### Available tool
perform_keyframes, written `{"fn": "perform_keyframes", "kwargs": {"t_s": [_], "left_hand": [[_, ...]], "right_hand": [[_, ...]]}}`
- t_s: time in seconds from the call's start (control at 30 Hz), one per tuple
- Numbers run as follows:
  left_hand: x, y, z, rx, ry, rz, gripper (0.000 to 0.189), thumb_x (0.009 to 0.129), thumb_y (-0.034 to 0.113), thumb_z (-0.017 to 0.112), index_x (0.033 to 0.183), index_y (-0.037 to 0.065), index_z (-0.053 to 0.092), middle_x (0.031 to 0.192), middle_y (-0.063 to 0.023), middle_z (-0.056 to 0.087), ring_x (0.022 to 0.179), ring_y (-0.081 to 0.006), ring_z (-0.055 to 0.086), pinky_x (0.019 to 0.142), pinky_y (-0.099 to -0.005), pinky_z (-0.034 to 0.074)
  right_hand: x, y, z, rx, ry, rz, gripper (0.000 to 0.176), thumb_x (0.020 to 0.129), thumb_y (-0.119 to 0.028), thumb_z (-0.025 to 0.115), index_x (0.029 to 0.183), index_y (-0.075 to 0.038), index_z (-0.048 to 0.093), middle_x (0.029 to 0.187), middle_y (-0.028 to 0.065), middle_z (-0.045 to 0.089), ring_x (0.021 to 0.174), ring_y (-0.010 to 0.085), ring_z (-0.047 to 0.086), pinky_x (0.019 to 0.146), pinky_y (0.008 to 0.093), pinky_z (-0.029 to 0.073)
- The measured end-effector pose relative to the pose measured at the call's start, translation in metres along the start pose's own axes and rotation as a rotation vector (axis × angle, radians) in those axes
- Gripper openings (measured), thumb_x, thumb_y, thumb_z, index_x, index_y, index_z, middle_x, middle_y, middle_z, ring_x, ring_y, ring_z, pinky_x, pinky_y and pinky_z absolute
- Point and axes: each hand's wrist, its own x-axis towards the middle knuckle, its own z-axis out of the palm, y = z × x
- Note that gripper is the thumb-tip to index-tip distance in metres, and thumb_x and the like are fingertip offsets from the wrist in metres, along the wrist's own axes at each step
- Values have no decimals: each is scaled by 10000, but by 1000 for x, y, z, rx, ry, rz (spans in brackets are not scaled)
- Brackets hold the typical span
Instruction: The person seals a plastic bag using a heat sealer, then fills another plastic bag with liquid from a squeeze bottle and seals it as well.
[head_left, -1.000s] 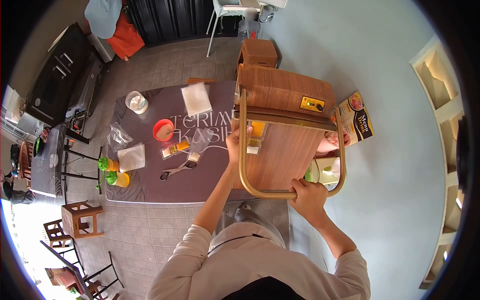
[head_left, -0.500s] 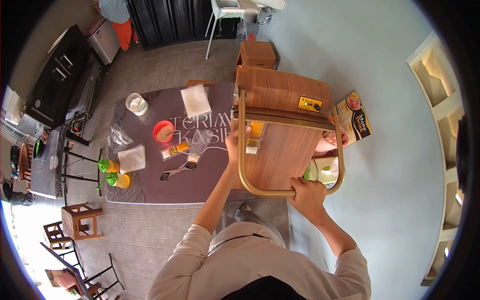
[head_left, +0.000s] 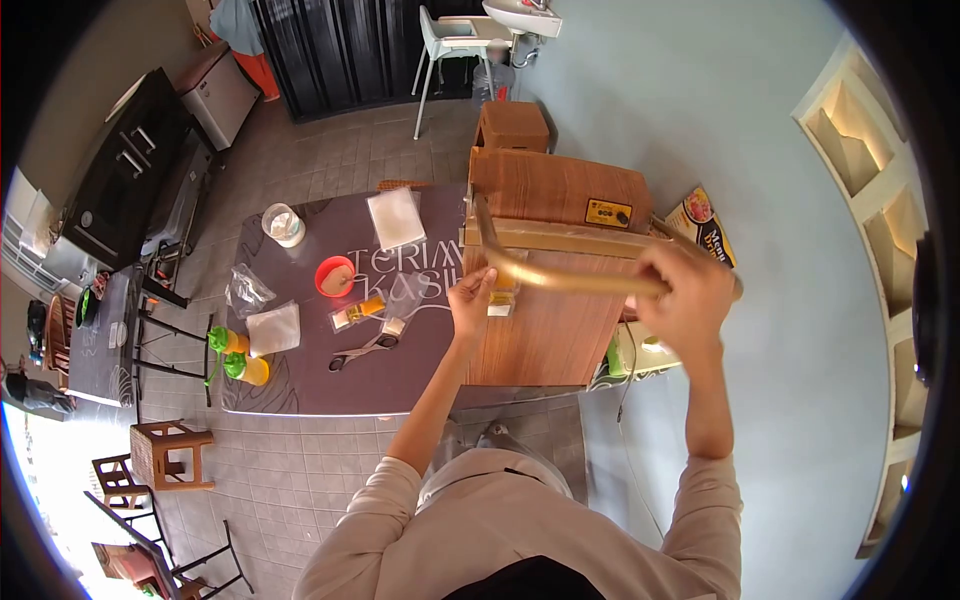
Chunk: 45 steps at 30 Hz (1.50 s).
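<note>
Table (head_left: 320, 385): dark cover with white lettering. All positions are referenced to the left hand (head_left: 468, 300), which grips a pouch (head_left: 502, 292).

- **At the grip, right end of the table:** wood-grain sealing press (head_left: 545, 335) with a brass handle (head_left: 560, 280).
- **Just left of the grip:** small sachets (head_left: 357, 310) and scissors (head_left: 362, 353).
- **Further left:** red bowl (head_left: 335, 276), white sheet stack (head_left: 274, 328), crumpled clear bag (head_left: 245, 292), and two green-capped bottles (head_left: 230, 342) at the near edge.
- **Beyond the grip:** second white stack (head_left: 395, 217) and a clear tub (head_left: 284, 224), possibly lidded.
</note>
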Motion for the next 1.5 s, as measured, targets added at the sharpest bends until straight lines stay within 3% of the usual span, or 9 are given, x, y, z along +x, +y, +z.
{"fn": "perform_keyframes", "kwargs": {"t_s": [0.03,0.27,0.53,0.63,0.77,0.83,1.33,1.4,1.5], "left_hand": [[-1,5,1,3,12,-63,272,831,163,627,975,-67,615,856,-62,648,763,-68,570,704,-184,443],[-8,12,0,-20,32,-47,274,829,168,628,978,-62,616,850,-66,648,763,-76,576,704,-186,447],[-13,14,0,-120,6,-40,274,836,198,623,965,-44,624,834,-35,646,707,-47,550,632,-179,422],[-15,17,0,-128,-10,-68,266,838,200,619,959,-37,625,827,-30,644,718,-47,550,638,-178,418],[-10,9,-2,-156,-8,-89,225,851,165,599,958,-31,627,803,-4,628,669,-42,512,595,-181,376],[-5,5,-3,-181,-24,-71,254,841,182,614,957,-44,622,835,-31,646,740,-55,563,657,-178,422],[7,8,6,-52,14,-72,241,833,151,621,969,-48,617,840,-43,647,732,-62,567,650,-172,424],[1,14,7,-114,17,-45,206,828,142,626,932,-36,625,823,-29,641,701,-49,552,612,-167,414],[0,23,11,-70,37,-175,164,819,167,642,804,4,638,672,42,576,604,-9,479,533,-168,367]], "right_hand": [[12,3,-1,16,15,26,129,542,-64,567,616,-137,491,507,15,501,452,220,499,448,353,353],[79,30,-1,-66,-41,56,62,627,-72,562,662,-111,530,506,37,519,457,231,478,445,336,359],[93,36,0,-82,-66,71,37,663,-72,571,675,-91,541,486,43,490,432,202,438,437,309,328],[94,34,-1,-83,-89,86,39,641,-115,551,675,-124,569,513,53,543,479,262,499,443,351,382],[89,32,-1,-93,-96,91,31,645,-117,558,675,-123,565,503,57,537,482,263,502,446,352,385],[87,31,-2,-87,-92,92,29,646,-117,560,675,-122,563,499,58,534,482,263,503,446,352,386],[6,-2,0,-48,-65,43,143,545,-66,581,632,-121,483,535,12,511,433,227,480,434,341,356],[-11,-3,5,-56,-33,-21,141,540,-69,579,625,-116,476,548,3,512,418,217,468,413,330,344],[-31,-11,10,-71,-89,2,140,552,-80,591,616,-116,472,545,3,496,405,215,464,390,321,338]]}}
